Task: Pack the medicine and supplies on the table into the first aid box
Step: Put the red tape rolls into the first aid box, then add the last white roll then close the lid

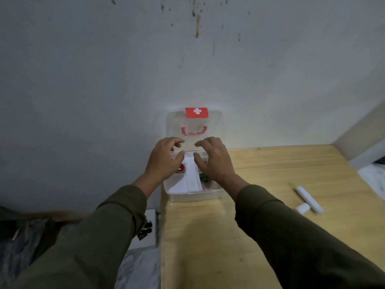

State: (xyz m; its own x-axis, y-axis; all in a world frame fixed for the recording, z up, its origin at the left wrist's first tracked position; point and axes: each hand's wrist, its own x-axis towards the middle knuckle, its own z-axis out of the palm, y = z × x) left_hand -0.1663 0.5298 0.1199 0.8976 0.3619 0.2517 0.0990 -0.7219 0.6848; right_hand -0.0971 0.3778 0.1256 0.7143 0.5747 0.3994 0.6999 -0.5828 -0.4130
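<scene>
A clear plastic first aid box (195, 196) stands at the far left corner of the wooden table (260, 236). Its lid (194, 126), with a red cross label and a red handle, is raised against the wall. Inside lie white folded supplies (192, 180), a small red round item (180, 168) and something green (203, 177). My left hand (164, 158) hovers over the box's left side with fingers spread, holding nothing. Over the right side is my right hand (214, 158), fingers also apart. Whether either hand touches the lid I cannot tell.
A white tube (309, 199) and a small white piece (302, 207) lie on the table at the right. The wall stands right behind the box. Left of the table edge, lower down, are dark cluttered items (145, 228) and a white sheet.
</scene>
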